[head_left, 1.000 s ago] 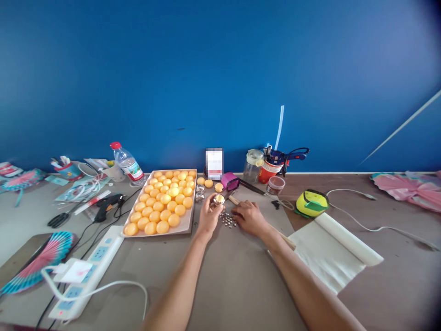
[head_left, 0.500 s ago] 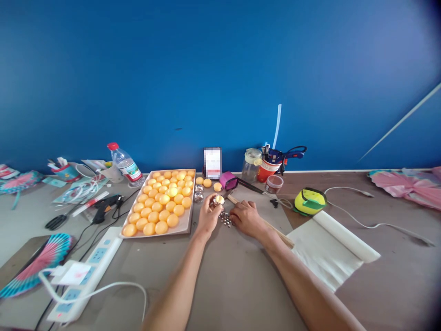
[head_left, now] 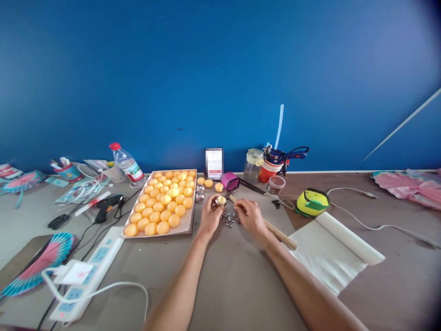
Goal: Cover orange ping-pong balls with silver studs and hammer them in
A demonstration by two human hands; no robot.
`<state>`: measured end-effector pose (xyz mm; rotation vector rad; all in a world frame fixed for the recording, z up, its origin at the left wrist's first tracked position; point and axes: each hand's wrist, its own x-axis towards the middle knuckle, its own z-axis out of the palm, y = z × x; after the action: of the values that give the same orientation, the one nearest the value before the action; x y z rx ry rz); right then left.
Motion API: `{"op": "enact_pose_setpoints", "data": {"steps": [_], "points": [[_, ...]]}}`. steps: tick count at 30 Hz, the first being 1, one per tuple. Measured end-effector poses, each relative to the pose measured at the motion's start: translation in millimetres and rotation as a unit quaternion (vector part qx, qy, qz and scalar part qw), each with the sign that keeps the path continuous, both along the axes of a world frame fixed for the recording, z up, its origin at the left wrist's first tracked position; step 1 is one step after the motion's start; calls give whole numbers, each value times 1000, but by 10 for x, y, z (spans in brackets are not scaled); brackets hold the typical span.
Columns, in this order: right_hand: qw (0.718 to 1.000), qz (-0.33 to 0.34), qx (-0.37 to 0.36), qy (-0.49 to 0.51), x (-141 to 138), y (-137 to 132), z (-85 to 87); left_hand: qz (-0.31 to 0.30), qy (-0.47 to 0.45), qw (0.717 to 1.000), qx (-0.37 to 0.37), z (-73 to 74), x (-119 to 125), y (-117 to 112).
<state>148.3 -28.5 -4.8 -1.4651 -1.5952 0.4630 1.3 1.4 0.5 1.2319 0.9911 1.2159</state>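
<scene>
My left hand (head_left: 211, 217) is closed around a ball (head_left: 220, 200) with a yellowish top and shiny silver pieces round it. Just below lies a small heap of silver bead-like pieces (head_left: 228, 219) on the table. To the right of the heap is my right hand (head_left: 251, 216), its thumb and fingertips pinched together; whatever they hold is too small to make out. Two silver-covered balls (head_left: 200, 197) sit beyond my left hand, near a few loose orange balls (head_left: 208, 183). A wooden stick (head_left: 280, 235) lies partly under my right forearm.
A shallow box (head_left: 189, 225) of orange balls stands at left, beside a bottle (head_left: 128, 165), glue gun (head_left: 107, 208) and power strip (head_left: 87, 276). A purple strap (head_left: 229, 181), jar (head_left: 254, 165) and red cup (head_left: 269, 171) line the wall. White roll (head_left: 344, 248) lies right.
My right hand has lifted slightly off the silver pieces, its fingers now pinched together. The left hand still holds the ball, and the view has shifted a little.
</scene>
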Motion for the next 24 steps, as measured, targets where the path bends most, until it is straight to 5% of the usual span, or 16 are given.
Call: {"op": "enact_pose_setpoints", "data": {"steps": [5,11,24], "points": [[958,1,-50,284,44,52,9,-15,-12,1000,-8,15,24,-20],[888,82,-107,439,-1,56,43,-45,-6,999,-8,16,24,-34],[955,69,-80,278,-30,76,-28,-90,13,996,-6,-8,36,-61]]}}
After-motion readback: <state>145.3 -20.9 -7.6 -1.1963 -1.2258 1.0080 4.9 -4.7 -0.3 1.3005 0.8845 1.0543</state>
